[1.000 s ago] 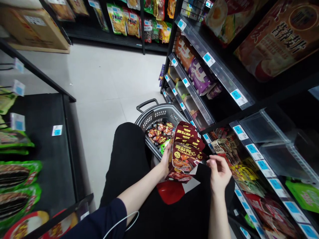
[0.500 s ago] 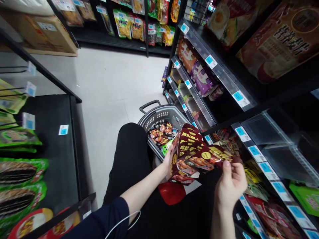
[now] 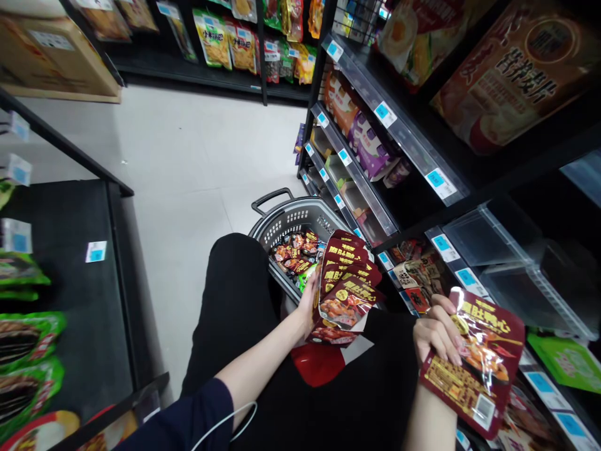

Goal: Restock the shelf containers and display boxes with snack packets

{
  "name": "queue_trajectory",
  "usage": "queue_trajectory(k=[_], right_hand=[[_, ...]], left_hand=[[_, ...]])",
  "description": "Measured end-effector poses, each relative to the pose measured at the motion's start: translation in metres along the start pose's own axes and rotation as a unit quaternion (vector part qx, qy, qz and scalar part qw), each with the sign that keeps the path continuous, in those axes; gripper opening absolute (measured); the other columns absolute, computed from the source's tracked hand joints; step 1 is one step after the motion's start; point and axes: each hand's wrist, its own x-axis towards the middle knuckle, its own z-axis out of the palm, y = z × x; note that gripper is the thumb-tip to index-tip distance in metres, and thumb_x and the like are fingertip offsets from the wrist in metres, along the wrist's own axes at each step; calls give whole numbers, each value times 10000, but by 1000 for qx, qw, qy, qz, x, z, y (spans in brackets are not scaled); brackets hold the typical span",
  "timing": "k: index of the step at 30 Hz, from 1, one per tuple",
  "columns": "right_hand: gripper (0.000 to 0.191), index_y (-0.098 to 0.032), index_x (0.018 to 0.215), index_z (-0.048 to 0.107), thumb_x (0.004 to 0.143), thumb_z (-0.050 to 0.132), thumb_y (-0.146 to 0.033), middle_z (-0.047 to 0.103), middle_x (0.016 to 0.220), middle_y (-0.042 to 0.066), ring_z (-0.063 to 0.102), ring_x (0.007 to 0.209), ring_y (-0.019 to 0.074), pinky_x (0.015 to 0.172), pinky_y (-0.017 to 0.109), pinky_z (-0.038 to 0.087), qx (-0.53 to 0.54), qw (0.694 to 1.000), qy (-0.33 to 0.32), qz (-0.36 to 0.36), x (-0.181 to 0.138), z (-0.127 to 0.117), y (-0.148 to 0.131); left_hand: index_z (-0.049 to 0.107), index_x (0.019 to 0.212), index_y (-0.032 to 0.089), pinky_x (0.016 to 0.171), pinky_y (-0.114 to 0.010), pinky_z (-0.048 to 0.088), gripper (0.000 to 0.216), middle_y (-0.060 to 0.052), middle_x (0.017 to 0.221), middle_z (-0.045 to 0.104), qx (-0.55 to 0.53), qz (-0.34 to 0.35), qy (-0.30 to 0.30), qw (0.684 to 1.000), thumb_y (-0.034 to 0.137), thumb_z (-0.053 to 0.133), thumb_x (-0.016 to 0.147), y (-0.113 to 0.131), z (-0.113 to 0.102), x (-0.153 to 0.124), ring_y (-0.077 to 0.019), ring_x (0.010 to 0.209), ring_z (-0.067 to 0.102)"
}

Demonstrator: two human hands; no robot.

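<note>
My left hand (image 3: 307,305) grips the left side of a maroon display box (image 3: 331,333) on my lap. Several maroon snack packets (image 3: 348,299) with yellow lettering and food pictures stand fanned out in it. Off to the right, my right hand (image 3: 439,335) has its fingers closed on the left edge of a single maroon snack packet (image 3: 488,347), its printed face and barcode showing. Just beyond the box is a grey shopping basket (image 3: 276,233) with a black handle. Small dark and red snack packs (image 3: 293,254) and a green one lie inside it.
Close on my right runs a black shelf rack (image 3: 413,156) with price labels, cereal bags and clear bins (image 3: 539,294). A low black shelf (image 3: 79,275) with green bags stands on the left. A cardboard box (image 3: 56,56) and hanging snacks are farther back, across pale floor (image 3: 178,150).
My right hand has drawn one packet out of the display box and moved it right and down, turning its face upward. My left hand stays on the box. The view has shifted slightly.
</note>
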Motion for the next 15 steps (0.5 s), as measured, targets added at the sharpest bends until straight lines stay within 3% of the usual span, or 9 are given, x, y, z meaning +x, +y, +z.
queue_trajectory(k=[2,4,5,6,8,9,10,11,15], right_hand=[[129,-261,846,392,909,311,-183,415,503,-107,427,267,93,264,201,329,-43,999,14,-21,-4,-4,-10],[51,-240,900,439,886,403,-207,389,518,-121,328,235,52,248,175,267,-215,968,101,-75,-9,-10,-22],[46,-233,908,456,867,448,-251,366,520,-128,263,231,38,246,176,229,-361,910,177,-100,-11,-14,-28],[100,-230,903,469,848,473,-314,355,524,-128,226,244,36,258,185,215,-518,808,259,-113,-12,-20,-34],[218,-228,877,484,826,443,-436,386,535,-106,279,295,65,316,216,267,-742,545,377,-103,-14,-34,-41],[249,-226,872,490,821,419,-460,430,550,-83,355,338,92,362,236,316,-795,441,408,-86,-14,-43,-43],[252,-221,874,499,813,419,-452,481,572,-55,434,396,121,416,257,359,-821,373,426,-70,-14,-53,-43],[235,-213,877,511,797,446,-424,526,595,-28,496,458,147,467,275,388,-832,339,436,-57,-15,-63,-41],[167,-190,841,558,721,515,-299,611,622,40,601,596,212,579,306,426,-855,271,443,1,-19,-103,-27]], left_hand=[[430,1414,190,1086,-490,329,750,-116,1254,631,3,-19,6,1000,660,444,829,0,2,-2,-329,1190,561],[441,1405,186,1075,-519,330,784,-126,1268,620,2,-37,-10,999,696,436,809,0,4,-4,-342,1190,557],[446,1401,188,1073,-526,329,787,-128,1274,616,1,-43,-24,999,700,439,804,-1,4,-4,-344,1192,555],[452,1397,188,1072,-528,329,790,-129,1277,614,-1,-47,-38,998,703,446,798,-1,3,-4,-346,1193,553],[467,1387,187,1070,-530,332,795,-132,1270,618,-3,-55,-44,998,710,453,788,-1,3,-4,-352,1191,553],[475,1382,189,1069,-528,335,791,-130,1263,623,-2,-59,-36,998,710,452,788,-1,2,-4,-353,1188,555],[481,1379,191,1068,-524,339,780,-127,1255,628,-1,-60,-27,998,706,447,793,-1,2,-4,-352,1185,558],[484,1377,195,1066,-521,343,763,-123,1247,635,-1,-58,-21,998,695,441,803,-1,1,-3,-350,1179,563],[484,1380,206,1066,-505,354,730,-108,1225,650,-2,-53,-34,998,655,484,804,-1,-3,-2,-344,1163,578]])
